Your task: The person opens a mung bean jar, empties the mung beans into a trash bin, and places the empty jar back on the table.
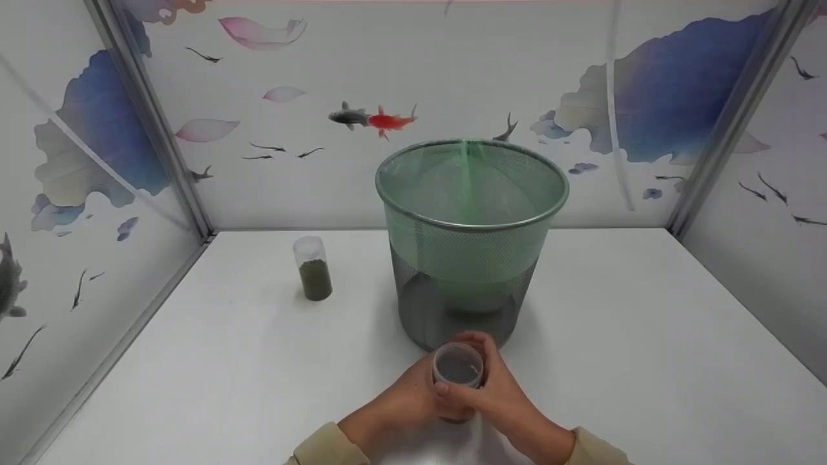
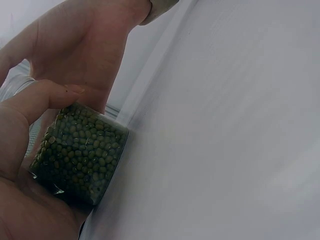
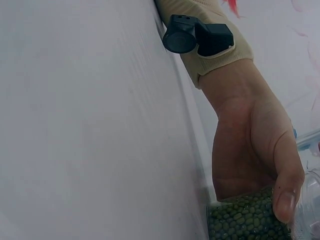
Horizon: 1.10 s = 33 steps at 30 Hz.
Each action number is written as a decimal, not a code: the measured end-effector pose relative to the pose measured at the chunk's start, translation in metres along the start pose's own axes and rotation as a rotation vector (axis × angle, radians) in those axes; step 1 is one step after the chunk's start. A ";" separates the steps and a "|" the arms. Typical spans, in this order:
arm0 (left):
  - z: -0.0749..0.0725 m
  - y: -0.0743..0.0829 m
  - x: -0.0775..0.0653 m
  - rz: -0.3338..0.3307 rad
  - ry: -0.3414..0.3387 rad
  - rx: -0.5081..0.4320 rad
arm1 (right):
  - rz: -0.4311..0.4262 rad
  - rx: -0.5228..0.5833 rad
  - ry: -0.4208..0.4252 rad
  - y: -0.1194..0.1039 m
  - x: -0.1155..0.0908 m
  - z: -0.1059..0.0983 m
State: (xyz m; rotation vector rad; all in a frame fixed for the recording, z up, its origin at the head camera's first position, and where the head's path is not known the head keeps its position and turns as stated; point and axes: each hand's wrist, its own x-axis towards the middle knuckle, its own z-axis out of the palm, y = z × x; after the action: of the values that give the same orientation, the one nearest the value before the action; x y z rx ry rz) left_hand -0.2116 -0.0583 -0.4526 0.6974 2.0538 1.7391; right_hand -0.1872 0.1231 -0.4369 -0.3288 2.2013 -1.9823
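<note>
- Both hands are closed round one clear jar point(image 1: 459, 372), which stands roughly upright between 5 and 6 o'clock from the middle of the head view.
- The left hand point(image 1: 410, 395) wraps the jar from its 8 o'clock side; in the right wrist view its thumb point(image 3: 286, 200) lies against the jar wall.
- The right hand point(image 1: 507, 392) curves round from 4 o'clock, fingers bent past the jar's far side towards 1 o'clock, thumb laid across the near side just below the rim.
- Green beans point(image 2: 82, 150) show through the jar's lower part in both wrist views.
- Whether the jar's base touches the table point(image 1: 213, 355) I cannot tell.
- At 12 o'clock from the held jar, just beyond the fingers, a mesh bin point(image 1: 413, 303) stands upright on the table, a green liner point(image 1: 446, 174) covering its upper inside.
- At 10 o'clock from the hands, well apart, a second jar point(image 1: 314, 268) stands upright, its lower part filled with something green.
- Beige sleeves point(image 1: 591, 449) end at the wrists, at 8 and 4 o'clock from the jar.
</note>
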 end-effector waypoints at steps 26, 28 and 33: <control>0.000 0.000 0.000 -0.014 0.007 0.013 | 0.012 -0.014 -0.005 0.000 0.001 0.000; -0.001 0.000 -0.001 -0.012 0.007 0.016 | 0.006 -0.023 -0.021 0.000 0.001 0.000; -0.001 0.000 -0.001 -0.009 0.007 0.040 | -0.001 -0.036 -0.039 0.000 0.000 0.000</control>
State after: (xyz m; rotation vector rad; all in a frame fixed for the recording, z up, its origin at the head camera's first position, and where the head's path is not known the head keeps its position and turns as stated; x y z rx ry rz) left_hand -0.2111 -0.0596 -0.4520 0.6948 2.0986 1.7020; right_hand -0.1872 0.1236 -0.4369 -0.3696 2.2158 -1.9219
